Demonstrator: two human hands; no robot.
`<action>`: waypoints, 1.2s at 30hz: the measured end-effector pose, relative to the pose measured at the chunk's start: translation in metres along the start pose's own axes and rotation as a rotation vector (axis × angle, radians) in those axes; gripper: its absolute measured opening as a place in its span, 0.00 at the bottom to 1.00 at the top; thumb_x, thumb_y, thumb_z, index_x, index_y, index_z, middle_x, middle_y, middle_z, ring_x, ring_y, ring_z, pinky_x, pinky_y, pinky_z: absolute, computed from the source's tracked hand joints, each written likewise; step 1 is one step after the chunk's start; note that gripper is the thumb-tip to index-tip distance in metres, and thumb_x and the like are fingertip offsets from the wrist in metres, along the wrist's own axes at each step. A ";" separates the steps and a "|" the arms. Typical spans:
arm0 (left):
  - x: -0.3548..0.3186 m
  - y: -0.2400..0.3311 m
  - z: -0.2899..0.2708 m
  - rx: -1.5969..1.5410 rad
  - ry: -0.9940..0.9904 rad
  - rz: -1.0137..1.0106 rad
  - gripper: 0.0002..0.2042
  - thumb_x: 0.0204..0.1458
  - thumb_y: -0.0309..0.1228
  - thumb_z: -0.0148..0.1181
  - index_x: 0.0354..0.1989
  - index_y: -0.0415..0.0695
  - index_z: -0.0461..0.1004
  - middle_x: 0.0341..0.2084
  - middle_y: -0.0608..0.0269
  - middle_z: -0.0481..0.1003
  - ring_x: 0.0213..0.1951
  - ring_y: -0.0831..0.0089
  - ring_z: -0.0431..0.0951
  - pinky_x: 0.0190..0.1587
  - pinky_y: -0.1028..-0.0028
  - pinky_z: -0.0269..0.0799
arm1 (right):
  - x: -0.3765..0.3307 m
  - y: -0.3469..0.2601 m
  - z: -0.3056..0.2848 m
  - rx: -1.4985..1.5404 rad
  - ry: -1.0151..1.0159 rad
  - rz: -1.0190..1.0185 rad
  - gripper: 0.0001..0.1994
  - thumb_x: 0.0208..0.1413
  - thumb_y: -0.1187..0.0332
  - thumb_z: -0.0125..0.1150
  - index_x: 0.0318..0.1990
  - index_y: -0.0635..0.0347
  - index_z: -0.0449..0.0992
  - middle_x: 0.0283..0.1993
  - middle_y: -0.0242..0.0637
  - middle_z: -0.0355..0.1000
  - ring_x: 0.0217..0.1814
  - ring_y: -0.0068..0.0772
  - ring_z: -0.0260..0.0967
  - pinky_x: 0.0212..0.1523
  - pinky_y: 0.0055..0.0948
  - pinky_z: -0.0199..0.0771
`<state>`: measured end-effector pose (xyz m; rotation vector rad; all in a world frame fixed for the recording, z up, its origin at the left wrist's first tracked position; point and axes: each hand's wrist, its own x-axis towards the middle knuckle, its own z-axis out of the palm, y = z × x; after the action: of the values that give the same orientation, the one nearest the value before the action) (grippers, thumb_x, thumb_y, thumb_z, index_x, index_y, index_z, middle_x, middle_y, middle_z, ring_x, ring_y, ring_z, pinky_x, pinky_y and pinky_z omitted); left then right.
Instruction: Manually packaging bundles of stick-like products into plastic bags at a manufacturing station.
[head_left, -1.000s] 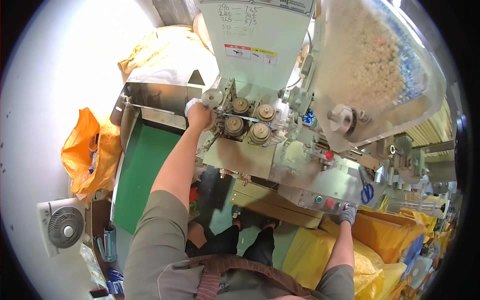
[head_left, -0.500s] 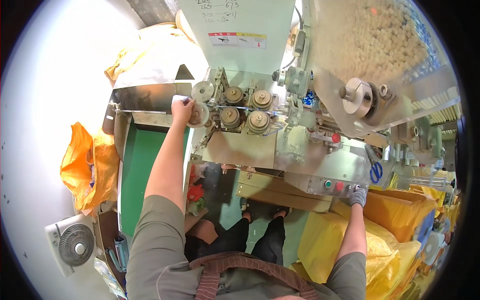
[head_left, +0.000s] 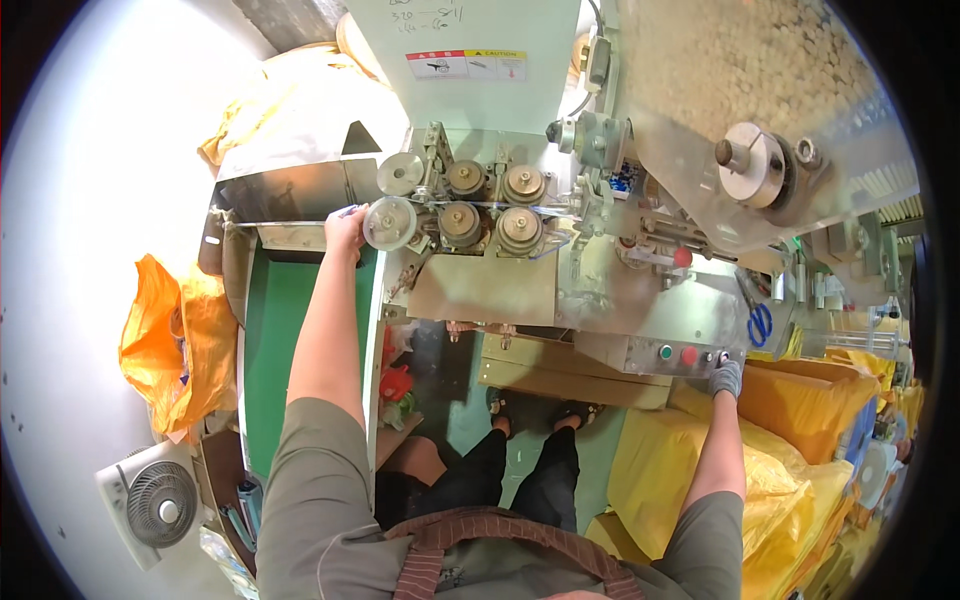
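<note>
My bare left hand (head_left: pixel 345 232) is closed on a thin pale piece (head_left: pixel 348 211), seen nearly edge-on, just left of a clear disc-shaped roller (head_left: pixel 390 223). Behind that disc sits a second round roller (head_left: pixel 400 174). To their right, several metal pulley wheels (head_left: pixel 519 229) stand in two rows on the machine, with a narrow strand running between them. My right hand (head_left: pixel 726 378), in a grey glove, has its fingers at a small knob (head_left: pixel 724 357) at the right end of the control box (head_left: pixel 630 353). The box also bears a green button (head_left: pixel 666 352) and a red button (head_left: pixel 688 355).
A green conveyor belt (head_left: pixel 290 350) lies under my left forearm. Blue-handled scissors (head_left: pixel 760 325) rest right of the control box. A clear hopper of pale pieces (head_left: pixel 760 70) overhangs the right side. Yellow bags (head_left: pixel 690 480), an orange bag (head_left: pixel 180 340) and a fan (head_left: pixel 155 500) stand around.
My left hand has moved left and slightly down, away from the clear roller, with the pale piece now edge-on. My right hand stays at the knob. The whole view has shifted slightly.
</note>
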<state>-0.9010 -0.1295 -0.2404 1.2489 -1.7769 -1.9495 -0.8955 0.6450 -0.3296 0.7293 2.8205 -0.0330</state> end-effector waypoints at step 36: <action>-0.212 -0.060 0.239 0.854 -0.349 0.927 0.08 0.50 0.30 0.53 0.37 0.41 0.72 0.31 0.52 0.74 0.31 0.53 0.74 0.33 0.61 0.69 | -0.011 -0.017 -0.007 0.231 0.118 -0.092 0.14 0.53 0.60 0.55 0.40 0.62 0.72 0.38 0.53 0.72 0.43 0.51 0.70 0.42 0.41 0.68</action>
<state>-0.9166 0.1948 -0.2256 0.0393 -2.7822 -0.9058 -0.8957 0.6258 -0.3214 0.6665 2.9950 -0.3469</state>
